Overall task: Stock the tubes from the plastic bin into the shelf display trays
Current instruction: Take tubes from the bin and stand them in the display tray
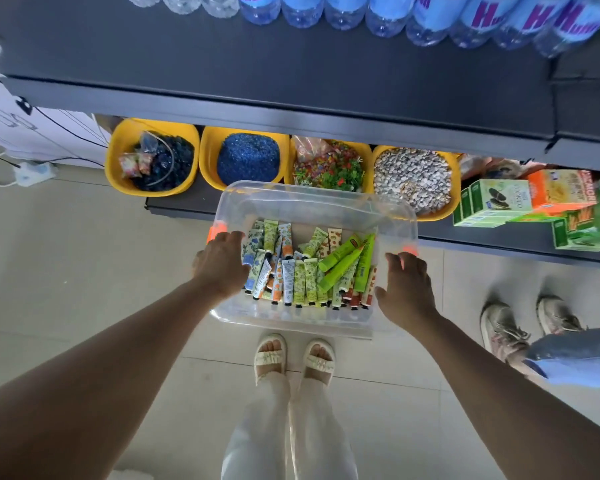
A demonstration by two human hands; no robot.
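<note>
Pale tiled floor [84, 271] before dark shelving [291, 109], clear plastic bin [291, 323] of small patterned tubes [302, 282] held over it just off yellow tubs [153, 157], left hand [222, 268] and right hand [407, 289] gripping opposite rims, fingers curled over edges.

Clear plastic bin [312, 202], orange side latches, lidless, held level above floor in front of lower shelf. Tubes [302, 271] piled inside: floral cream ones mostly caps toward near wall, bright green ones slanted at right.
</note>
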